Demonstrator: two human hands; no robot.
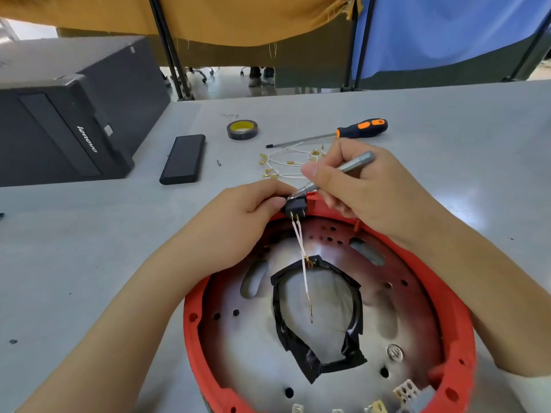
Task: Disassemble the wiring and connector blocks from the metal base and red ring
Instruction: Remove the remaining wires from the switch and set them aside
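Black switch block seated at far rim of red ring, pinched by left hand; right hand closed on metal driver bit (angled down-left), tip at block's top edge.

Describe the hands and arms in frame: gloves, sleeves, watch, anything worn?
Nothing worn that shows. The left hand and right hand are bare: no gloves, rings or tape. Both forearms are uncovered to the edge of the picture, with no sleeve, watch or wristband in view. Fingernails are short and unpainted.
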